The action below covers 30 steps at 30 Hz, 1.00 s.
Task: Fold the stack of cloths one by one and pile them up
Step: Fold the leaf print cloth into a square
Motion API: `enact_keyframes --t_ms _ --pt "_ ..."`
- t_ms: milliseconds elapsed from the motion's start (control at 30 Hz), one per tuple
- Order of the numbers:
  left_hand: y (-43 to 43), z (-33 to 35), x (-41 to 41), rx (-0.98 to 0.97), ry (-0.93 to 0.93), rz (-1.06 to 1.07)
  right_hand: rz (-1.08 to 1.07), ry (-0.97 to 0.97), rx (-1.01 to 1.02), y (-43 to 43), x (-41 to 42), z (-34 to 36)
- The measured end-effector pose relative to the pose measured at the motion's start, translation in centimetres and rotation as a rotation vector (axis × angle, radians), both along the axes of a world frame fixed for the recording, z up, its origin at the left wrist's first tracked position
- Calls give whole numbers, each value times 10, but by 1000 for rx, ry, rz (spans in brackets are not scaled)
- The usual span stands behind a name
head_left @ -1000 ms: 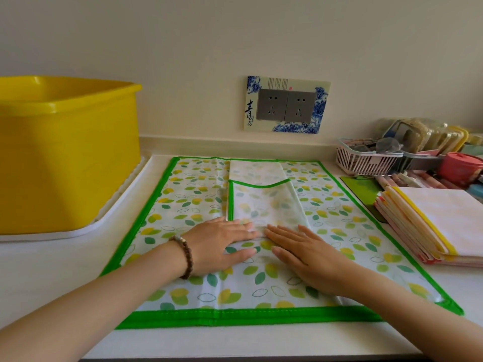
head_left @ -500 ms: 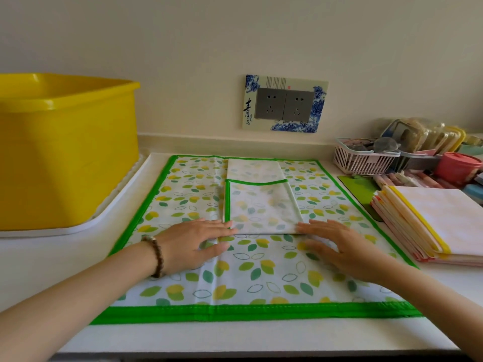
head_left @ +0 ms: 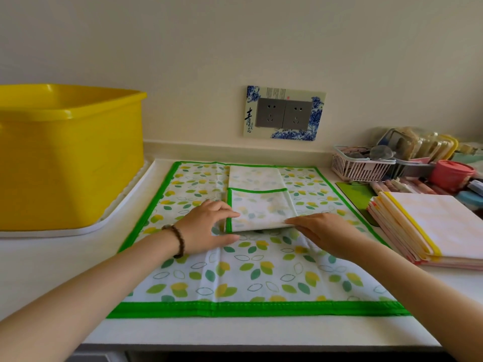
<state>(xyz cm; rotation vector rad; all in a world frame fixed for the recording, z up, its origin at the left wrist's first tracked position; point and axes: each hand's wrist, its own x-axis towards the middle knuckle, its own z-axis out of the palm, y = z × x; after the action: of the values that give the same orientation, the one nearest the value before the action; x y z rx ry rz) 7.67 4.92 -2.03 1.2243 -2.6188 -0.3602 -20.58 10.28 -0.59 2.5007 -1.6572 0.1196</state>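
A large leaf-print cloth with a green border (head_left: 261, 273) lies flat on the white counter. On its far middle rests a narrow folded cloth (head_left: 261, 210) of the same print, doubled back on itself. My left hand (head_left: 209, 227) pinches its near left corner, fingers on top and thumb below. My right hand (head_left: 322, 231) holds the near right corner, fingers stretched over the edge, thumb hidden. The near edge is lifted slightly and casts a shadow. A stack of cloths (head_left: 431, 226) with yellow and pink edges lies at the right.
A big yellow tub (head_left: 68, 152) stands on a white tray (head_left: 78, 229) at the left. At the back right are a white basket (head_left: 360, 167), a red container (head_left: 450, 173) and small clutter. A wall socket (head_left: 285, 113) sits above the counter.
Both hands slid apart from the middle of the folded cloth's near edge to its two corners and took hold. The near edge now rises a little off the large cloth.
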Motion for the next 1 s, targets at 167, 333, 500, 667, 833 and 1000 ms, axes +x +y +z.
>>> enact_keyframes --t_ms 167,333,500,667,833,1000 --pt "7 -1 6 -59 -43 -64 110 -90 -107 29 -4 1" --pt "11 -10 12 -150 -65 -152 302 -186 -139 67 -3 3" --pt "29 -11 11 -185 -164 -217 309 -285 -218 76 -15 1" --pt "42 -13 8 -130 -227 -273 189 -82 9 62 -16 -1" --pt "40 -17 10 -121 -240 -310 152 -79 179 43 -14 -9" --pt "37 -18 13 -90 -297 -312 171 -78 187 37 -16 -18"
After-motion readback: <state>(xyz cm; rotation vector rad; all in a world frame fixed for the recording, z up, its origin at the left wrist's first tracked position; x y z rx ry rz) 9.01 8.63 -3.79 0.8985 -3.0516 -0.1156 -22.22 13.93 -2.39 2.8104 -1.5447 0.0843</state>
